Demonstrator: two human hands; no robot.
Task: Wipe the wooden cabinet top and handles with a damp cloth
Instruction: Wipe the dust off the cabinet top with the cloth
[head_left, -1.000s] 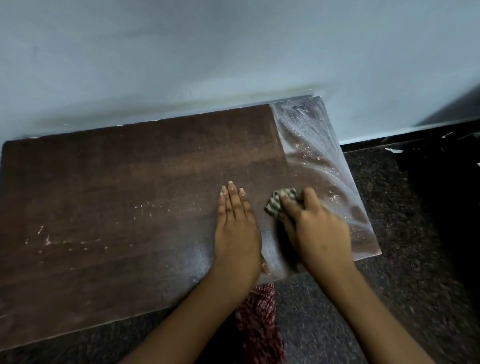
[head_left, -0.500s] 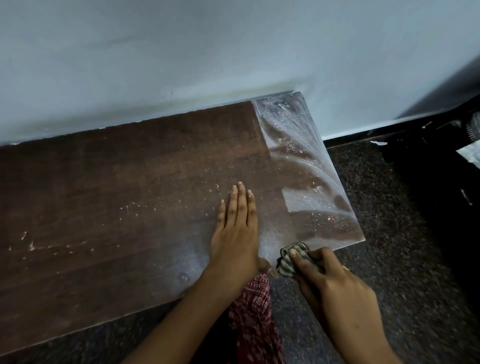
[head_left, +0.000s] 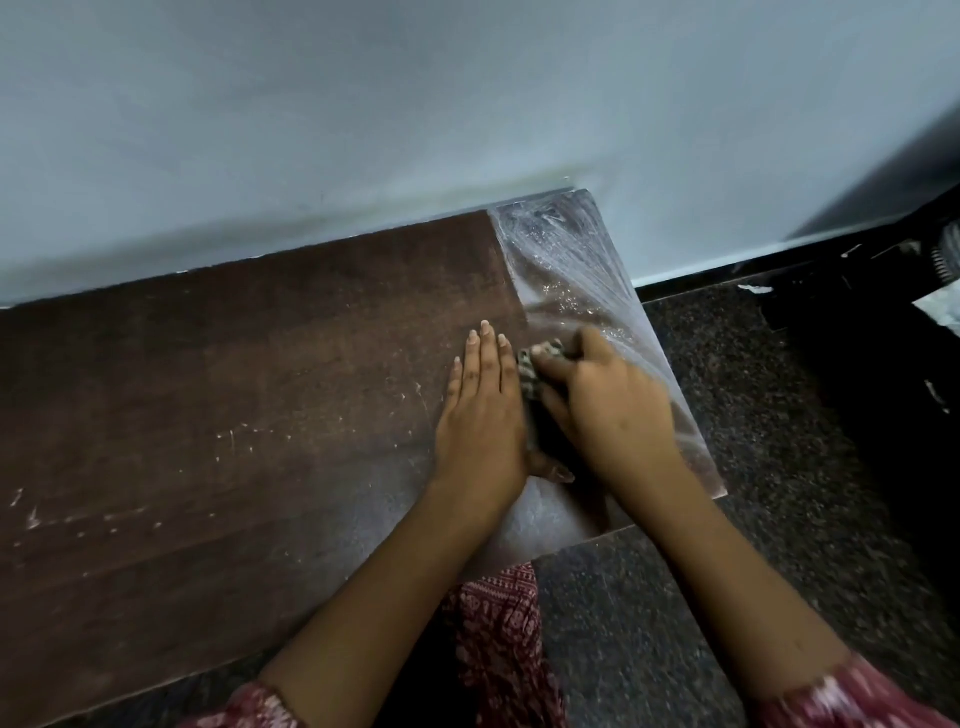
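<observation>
The dark wooden cabinet top (head_left: 234, 395) stretches from the left edge to a wet, shiny strip at its right end (head_left: 566, 260). My left hand (head_left: 483, 410) lies flat on the wood, palm down, fingers together and pointing away from me. Right beside it my right hand (head_left: 608, 405) presses a small checked cloth (head_left: 530, 371) onto the wet strip; only a corner of the cloth shows past the fingers. White specks and scratches dot the dry part of the top. No handles are in view.
A pale blue-grey wall (head_left: 415, 104) rises straight behind the cabinet. Dark speckled stone floor (head_left: 779, 467) lies to the right and in front. Dark objects and a white scrap (head_left: 940, 306) sit at the far right. Red patterned clothing (head_left: 498, 649) hangs below the front edge.
My right hand with the cloth has swept from the cabinet's front edge back up onto the top, beside my left hand. The left hand stayed flat in place.
</observation>
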